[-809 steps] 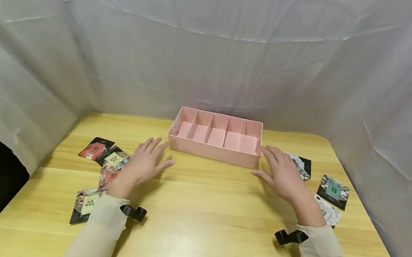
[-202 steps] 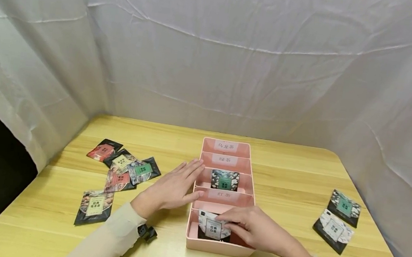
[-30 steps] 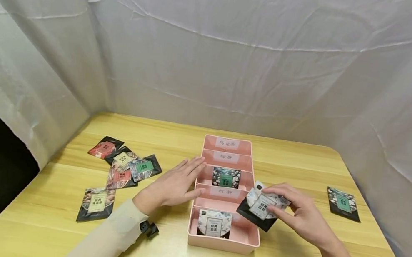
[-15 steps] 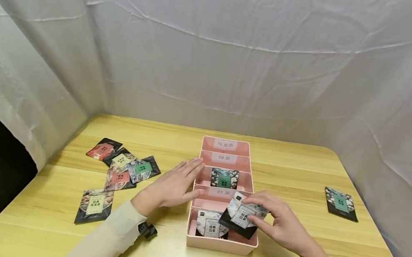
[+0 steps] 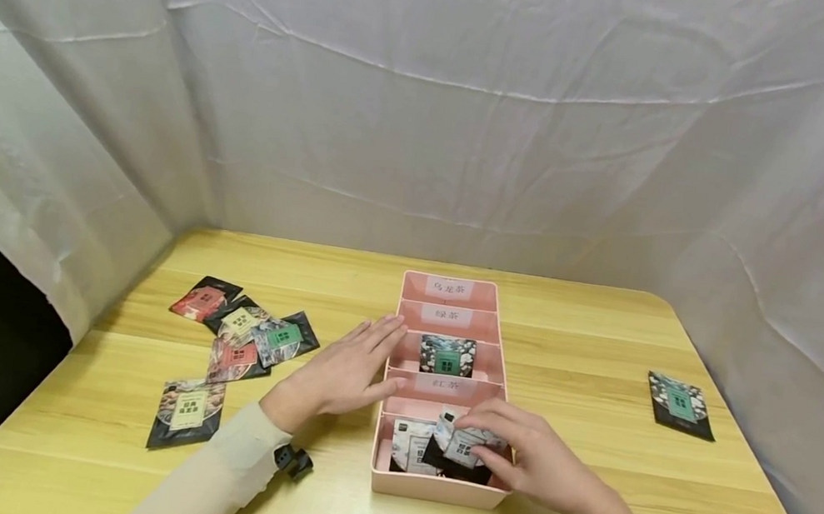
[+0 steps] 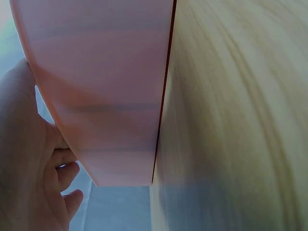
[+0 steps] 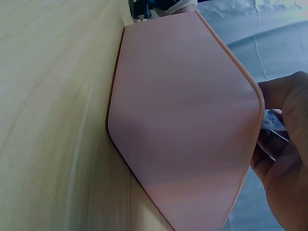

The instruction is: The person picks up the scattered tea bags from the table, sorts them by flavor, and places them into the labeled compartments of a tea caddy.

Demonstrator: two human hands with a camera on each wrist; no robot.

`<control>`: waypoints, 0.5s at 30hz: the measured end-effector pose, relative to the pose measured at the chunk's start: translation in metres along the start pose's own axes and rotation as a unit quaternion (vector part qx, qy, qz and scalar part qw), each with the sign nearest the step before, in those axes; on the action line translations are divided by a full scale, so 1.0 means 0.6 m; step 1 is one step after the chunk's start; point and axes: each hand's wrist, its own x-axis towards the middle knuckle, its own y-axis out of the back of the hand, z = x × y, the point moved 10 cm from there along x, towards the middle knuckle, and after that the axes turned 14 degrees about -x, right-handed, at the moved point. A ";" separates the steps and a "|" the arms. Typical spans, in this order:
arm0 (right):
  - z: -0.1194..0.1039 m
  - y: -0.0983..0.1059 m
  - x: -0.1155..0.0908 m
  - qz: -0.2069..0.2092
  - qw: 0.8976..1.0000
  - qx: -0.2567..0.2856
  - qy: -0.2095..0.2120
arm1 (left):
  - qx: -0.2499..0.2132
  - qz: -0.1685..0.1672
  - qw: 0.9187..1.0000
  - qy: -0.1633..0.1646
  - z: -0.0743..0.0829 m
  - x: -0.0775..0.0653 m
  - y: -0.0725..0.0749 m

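In the head view a pink divided box (image 5: 436, 488) stands lengthwise away from me. My left hand (image 5: 339, 375), fingers straight, rests along its left rim. With thumb and fingers my right hand (image 5: 548, 468) pinches a white-and-black tea sachet (image 5: 462, 447) low in the nearest compartment. This sachet is tilted and overlaps another white tea sachet (image 5: 407, 442) standing there. A green-labelled tea sachet (image 5: 447, 354) stands in the middle compartment. In the left wrist view the fingers lie at the box's upper edge; in the right wrist view the thumb and fingers reach over its rim.
Several tea sachets with red, yellow and green labels overlap at the left, around a green-labelled one (image 5: 286, 340). A yellow-labelled sachet (image 5: 186, 413) lies nearer me. One green-labelled sachet (image 5: 681, 405) lies far right. Paper labels (image 5: 448, 288) mark the box's dividers.
Since the earliest frame the box has turned lengthwise and sachets from the right have gone into it. Over the last second my right hand has lowered its white sachet leftward into the nearest compartment.
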 end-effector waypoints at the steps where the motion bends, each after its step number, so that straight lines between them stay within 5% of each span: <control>1: -0.004 0.000 0.001 0.004 1.000 -0.008 0.010 | -0.001 -0.001 1.000 0.001 0.000 0.000 0.000; 9: -0.014 -0.003 -0.001 0.000 0.995 -0.091 0.031 | -0.001 -0.001 1.000 0.001 0.000 -0.001 0.000; 15: -0.007 0.005 -0.003 0.002 0.995 -0.097 0.017 | -0.004 0.000 1.000 0.004 -0.001 -0.001 0.000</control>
